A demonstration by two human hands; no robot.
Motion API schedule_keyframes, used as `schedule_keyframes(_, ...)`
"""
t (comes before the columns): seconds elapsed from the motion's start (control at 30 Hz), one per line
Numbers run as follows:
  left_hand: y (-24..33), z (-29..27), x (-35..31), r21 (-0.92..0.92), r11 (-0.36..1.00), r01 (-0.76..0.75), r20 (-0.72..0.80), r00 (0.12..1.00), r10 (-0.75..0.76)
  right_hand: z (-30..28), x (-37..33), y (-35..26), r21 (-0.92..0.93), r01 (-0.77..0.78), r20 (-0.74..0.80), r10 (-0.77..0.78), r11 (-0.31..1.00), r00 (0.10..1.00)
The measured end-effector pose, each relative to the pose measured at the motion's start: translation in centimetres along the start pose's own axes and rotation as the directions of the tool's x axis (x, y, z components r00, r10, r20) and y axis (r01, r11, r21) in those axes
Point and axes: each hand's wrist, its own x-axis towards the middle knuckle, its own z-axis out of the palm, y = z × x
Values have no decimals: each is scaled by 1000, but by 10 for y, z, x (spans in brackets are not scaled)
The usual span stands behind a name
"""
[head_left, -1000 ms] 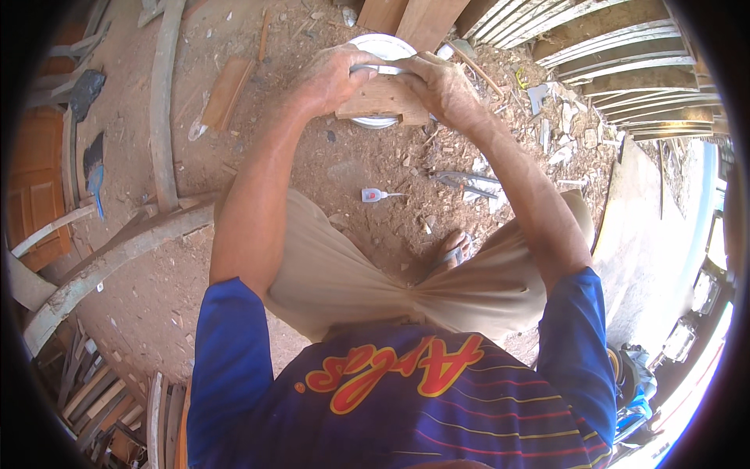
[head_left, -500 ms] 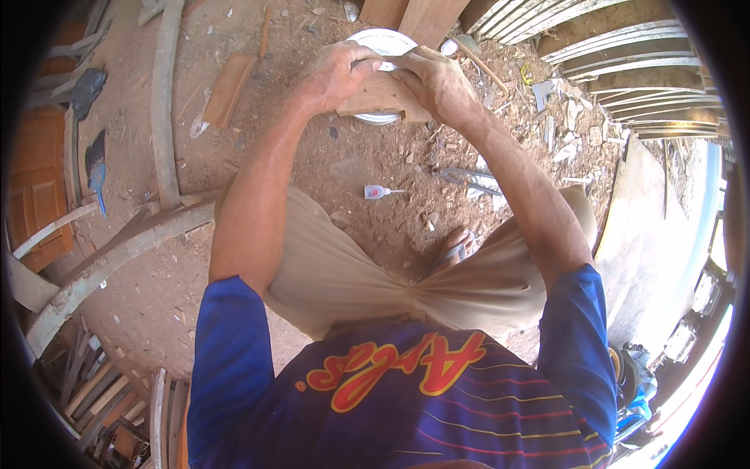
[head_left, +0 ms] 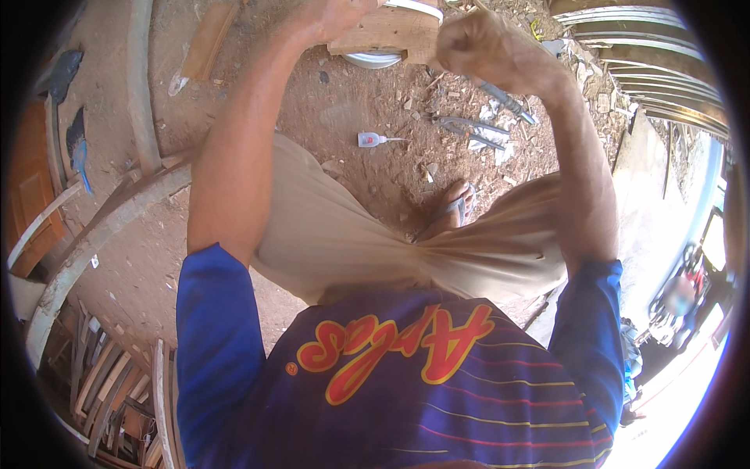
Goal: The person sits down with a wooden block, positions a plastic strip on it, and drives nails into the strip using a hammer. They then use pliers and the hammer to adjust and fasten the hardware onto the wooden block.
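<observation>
A brown wooden block point(head_left: 394, 35) lies across a round white bucket-like thing point(head_left: 375, 60) at the top of the view. My left hand point(head_left: 340, 17), partly cut off by the upper edge, is curled at the block's left end. Just off the block's right end, my right hand point(head_left: 492, 51) is raised in a fist. What it grips, if anything, is hidden. On the dirt below lies a small white squeeze bottle point(head_left: 372, 140) with a thin nozzle. To its right are a grey plier-like tool point(head_left: 473, 131) and a dark metal rod point(head_left: 512, 103), partly behind my right hand.
My sandalled foot point(head_left: 457, 205) shows between my knees. A wooden board point(head_left: 209, 39) and a long timber point(head_left: 141, 86) lie to the left. Stacked slats point(head_left: 641, 39) stand at upper right, with wood scraps on the dirt beside them. A blue-handled brush point(head_left: 81, 160) is at far left.
My right hand has come off the wooden block and moved right, closing into a fist. My left hand stays by the block. The view has shifted, so the block and bottle sit higher.
</observation>
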Motion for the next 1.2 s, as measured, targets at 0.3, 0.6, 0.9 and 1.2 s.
schedule_keyframes(0.3, 11, 1, -2, -68, 987, 146, 52, 988, -142, 70, 62, 256, -593, 103, 13, -118, 799, 993)
schedule_keyframes(0.6, 5, -9, -7, -11, 996, 83, 30, 996, -83, 169, 66, 208, 54, -424, -319, 418, 904, 851)
schedule_keyframes(0.9, 2, -10, -2, -32, 997, 67, 76, 995, -65, 167, 73, 211, 322, -383, -423, 493, 866, 760)
schedule_keyframes(1.2, 8, -1, -1, -55, 991, 126, 70, 990, -122, 163, 77, 225, 232, -379, -454, 445, 896, 772)
